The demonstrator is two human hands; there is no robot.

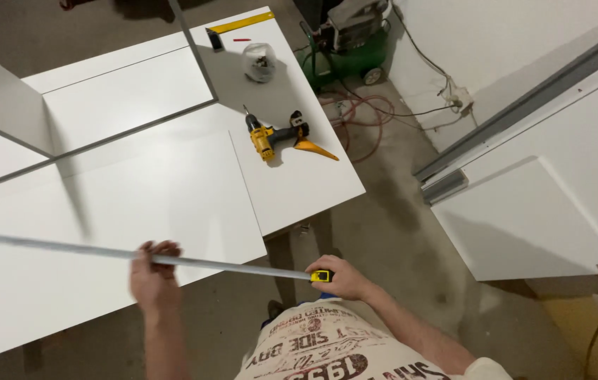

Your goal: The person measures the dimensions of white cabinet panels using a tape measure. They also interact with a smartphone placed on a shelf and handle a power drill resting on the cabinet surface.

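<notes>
I see the left hand with fingers curled around the long silver tape blade, and the right hand clamping the yellow tape measure case. Between the fingers the blade hangs unsupported above the white panel counter; I judge it could buckle or snap back.

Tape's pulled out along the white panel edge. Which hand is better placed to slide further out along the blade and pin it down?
Probably the left hand: it already grips the tape blade mid-span by the white panel. The right hand holds the yellow tape case off the edge.
</notes>
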